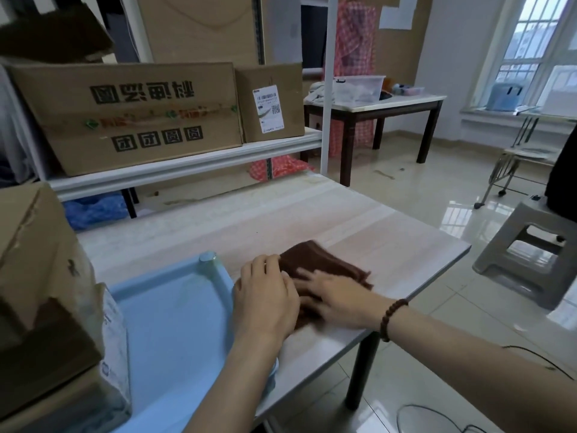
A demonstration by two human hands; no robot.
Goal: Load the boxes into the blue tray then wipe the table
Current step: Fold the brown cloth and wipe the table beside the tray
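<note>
- The cloth (324, 260) is showing dark brown.
- The tray (175, 307) is showing pale blue.
- The table (359, 232) is showing pale pinkish wood grain.
- The shelf box (125, 117) is showing tan with black characters.
- The hanging bag (352, 57) is showing red-and-white checks.

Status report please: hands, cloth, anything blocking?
Right hand flat on brown cloth; left hand on it, grip unclear. Cloth on table beside blue tray. Boxes at tray's left end.

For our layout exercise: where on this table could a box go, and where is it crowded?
Free: tabletop between brown cloth and shelf; blue tray floor right of the cardboard boxes. Crowded: near edge, left hand and right hand on the cloth.
</note>
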